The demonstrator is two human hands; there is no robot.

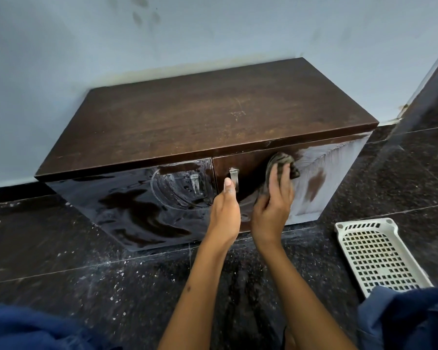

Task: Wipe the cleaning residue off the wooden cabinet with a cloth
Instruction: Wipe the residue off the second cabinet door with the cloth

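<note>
Dark speckled floor tiles (111, 274) and a pale blue wall (61, 59) frame the low wooden cabinet (208, 117) at the centre of the frame, with a white plastic basket (379, 256) lying at lower right. The wiping looks partly done: the right hand (272, 198) presses a dark cloth (285, 164) onto the right door (314, 178), fingers curled over it, while the left hand (225, 210) pinches that door's handle (234, 176), thumb up. Whitish residue (339, 173) covers the door to the right of the cloth and wet swirls mark the left door (137, 198), so the next move likely calls for firm strokes rightward.
</note>
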